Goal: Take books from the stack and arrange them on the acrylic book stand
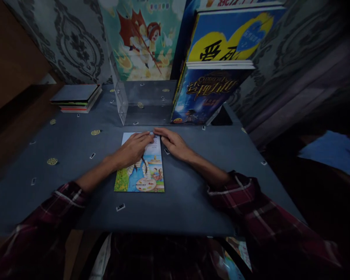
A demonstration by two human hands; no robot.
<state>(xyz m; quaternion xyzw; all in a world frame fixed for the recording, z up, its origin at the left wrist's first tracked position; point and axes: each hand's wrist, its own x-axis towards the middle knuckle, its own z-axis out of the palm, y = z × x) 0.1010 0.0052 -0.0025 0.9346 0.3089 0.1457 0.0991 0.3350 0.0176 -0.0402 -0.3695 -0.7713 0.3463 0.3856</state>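
Note:
A thin picture book (154,167) lies flat on the dark table, its cover showing a figure in blue overalls and a paint palette. My left hand (136,147) rests palm down across the upper part of the cover, fingers stretched out toward the right. At the book's upper right corner is my right hand (173,143), its fingers extended and pointing left, touching or almost touching the corner. The fingertips of both hands come close together there. Part of the cover's title is hidden under the left hand.
Behind the book stands a clear acrylic display rack (146,114) holding upright books, among them a dark blue book (204,93) and a blue-and-yellow book (221,39). A small stack of books (76,97) lies at the back left. The table (192,206) has a patterned cloth.

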